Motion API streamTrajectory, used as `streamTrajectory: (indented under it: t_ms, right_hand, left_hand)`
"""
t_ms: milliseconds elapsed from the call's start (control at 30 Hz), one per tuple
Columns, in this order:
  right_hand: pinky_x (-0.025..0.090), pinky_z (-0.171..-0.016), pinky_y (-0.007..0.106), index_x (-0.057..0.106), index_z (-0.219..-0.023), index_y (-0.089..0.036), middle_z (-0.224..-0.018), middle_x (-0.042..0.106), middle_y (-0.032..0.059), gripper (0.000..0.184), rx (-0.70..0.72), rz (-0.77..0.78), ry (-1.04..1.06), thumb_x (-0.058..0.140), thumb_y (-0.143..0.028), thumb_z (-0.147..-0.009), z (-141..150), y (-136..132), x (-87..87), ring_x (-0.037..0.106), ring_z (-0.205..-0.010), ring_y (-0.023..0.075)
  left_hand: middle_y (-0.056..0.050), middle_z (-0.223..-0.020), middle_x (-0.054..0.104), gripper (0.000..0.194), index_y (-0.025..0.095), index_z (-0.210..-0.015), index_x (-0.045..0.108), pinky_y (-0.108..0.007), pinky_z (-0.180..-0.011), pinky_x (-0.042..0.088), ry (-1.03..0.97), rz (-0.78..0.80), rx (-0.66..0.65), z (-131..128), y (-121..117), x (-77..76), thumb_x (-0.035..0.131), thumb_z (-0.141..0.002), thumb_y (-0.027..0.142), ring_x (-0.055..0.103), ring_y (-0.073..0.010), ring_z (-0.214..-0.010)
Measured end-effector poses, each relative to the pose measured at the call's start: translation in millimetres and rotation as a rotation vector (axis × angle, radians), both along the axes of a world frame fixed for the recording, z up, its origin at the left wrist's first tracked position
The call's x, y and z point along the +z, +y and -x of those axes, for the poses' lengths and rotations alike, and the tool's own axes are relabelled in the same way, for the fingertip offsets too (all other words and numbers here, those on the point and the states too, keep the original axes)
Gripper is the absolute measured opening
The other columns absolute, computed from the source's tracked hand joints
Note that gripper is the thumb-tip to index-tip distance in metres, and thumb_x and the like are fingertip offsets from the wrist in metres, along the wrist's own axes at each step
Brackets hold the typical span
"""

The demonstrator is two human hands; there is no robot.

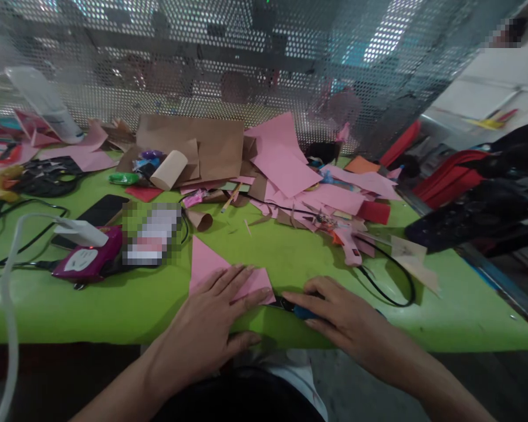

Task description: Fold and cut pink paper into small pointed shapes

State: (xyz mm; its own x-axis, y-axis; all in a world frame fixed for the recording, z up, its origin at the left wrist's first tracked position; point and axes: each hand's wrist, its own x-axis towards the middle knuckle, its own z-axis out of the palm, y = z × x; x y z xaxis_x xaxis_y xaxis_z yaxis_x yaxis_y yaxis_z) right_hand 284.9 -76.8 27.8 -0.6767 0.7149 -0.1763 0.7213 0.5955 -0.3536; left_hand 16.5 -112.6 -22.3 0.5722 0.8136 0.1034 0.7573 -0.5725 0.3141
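My left hand [211, 325] lies flat with fingers spread on a folded pink paper [206, 264] near the front edge of the green table [114, 305]. My right hand [334, 313] rests just right of it, fingers curled over a dark tool with a blue handle [297, 308], likely scissors, its tip touching the paper's right corner. Most of the tool is hidden under the hand.
Pink and brown paper scraps [290, 170], a cardboard roll [169, 170], a pink glue gun [349, 246] with a black cord, a phone [97, 214], a magenta device [88, 258] with a white cable and a white bottle [48, 105] crowd the table. A perforated metal screen [246, 58] stands behind.
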Motion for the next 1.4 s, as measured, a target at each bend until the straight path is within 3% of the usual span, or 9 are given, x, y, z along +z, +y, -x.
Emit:
streamTrajectory:
  t_ms: [367, 567, 767, 833, 967, 1033, 1400]
  right_hand:
    - [0.051, -0.082, 0.039, 0.053, -0.137, -0.033, -0.107, 0.060, 0.0078, 0.048, -0.013, -0.034, 0.042, 0.053, -0.017, -0.092, -4, -4, -2.2, 0.059, -0.096, 0.0239]
    - [0.047, -0.086, 0.045, 0.057, -0.116, -0.020, -0.111, 0.061, 0.0110, 0.026, -0.118, -0.002, 0.105, 0.056, -0.018, -0.091, -4, -7, -6.8, 0.057, -0.103, 0.0276]
    - [0.047, -0.082, 0.044, 0.057, -0.113, -0.020, -0.108, 0.062, 0.0113, 0.022, -0.099, -0.002, 0.124, 0.055, -0.017, -0.091, -7, -11, -7.1, 0.057, -0.100, 0.0278]
    - [0.047, -0.082, 0.043, 0.057, -0.114, -0.020, -0.108, 0.062, 0.0114, 0.024, -0.102, -0.019, 0.139, 0.055, -0.015, -0.091, -6, -12, -7.5, 0.057, -0.101, 0.0276]
    - [0.049, -0.080, 0.041, 0.061, -0.109, -0.021, -0.105, 0.064, 0.0103, 0.020, -0.114, -0.044, 0.138, 0.056, -0.016, -0.090, -4, -12, -7.9, 0.060, -0.097, 0.0269]
    - [0.050, -0.079, 0.040, 0.062, -0.109, -0.021, -0.104, 0.065, 0.0099, 0.019, -0.112, -0.059, 0.140, 0.057, -0.017, -0.090, -4, -12, -8.8, 0.061, -0.096, 0.0264]
    - [0.050, -0.082, 0.040, 0.060, -0.112, -0.022, -0.107, 0.065, 0.0098, 0.021, -0.087, -0.067, 0.183, 0.055, -0.018, -0.092, -4, -14, -11.8, 0.060, -0.099, 0.0257]
  left_hand:
    - [-0.003, -0.162, 0.023, 0.065, 0.038, -0.150, 0.029, -0.050, -0.117, 0.027, -0.034, -0.011, 0.007, -17, 3, -2.2, 0.048, -0.092, 0.060, 0.025, -0.0279, -0.146]
    - [-0.006, -0.160, 0.028, 0.065, 0.036, -0.149, 0.033, -0.053, -0.115, 0.027, -0.026, -0.013, 0.015, -27, 11, -1.8, 0.051, -0.091, 0.059, 0.027, -0.0307, -0.145]
    - [-0.006, -0.161, 0.026, 0.062, 0.035, -0.148, 0.035, -0.053, -0.116, 0.026, -0.045, -0.003, 0.029, -27, 10, -2.0, 0.048, -0.092, 0.060, 0.024, -0.0301, -0.146]
    - [-0.004, -0.161, 0.025, 0.058, 0.034, -0.149, 0.032, -0.051, -0.117, 0.026, -0.064, 0.014, 0.008, -23, 11, -0.4, 0.043, -0.096, 0.055, 0.023, -0.0276, -0.147]
    - [0.001, -0.161, 0.025, 0.047, 0.032, -0.150, 0.032, -0.041, -0.120, 0.023, -0.076, 0.030, -0.046, -6, 17, 2.7, 0.032, -0.103, 0.031, 0.020, -0.0170, -0.148]
    - [0.002, -0.160, 0.029, 0.046, 0.035, -0.148, 0.035, -0.044, -0.120, 0.023, -0.015, 0.010, -0.021, 3, 19, 1.9, 0.033, -0.102, 0.026, 0.022, -0.0181, -0.148]
    - [-0.001, -0.159, 0.031, 0.047, 0.036, -0.148, 0.036, -0.050, -0.118, 0.027, 0.039, -0.025, 0.013, 4, 17, -1.9, 0.032, -0.102, 0.046, 0.027, -0.0244, -0.146]
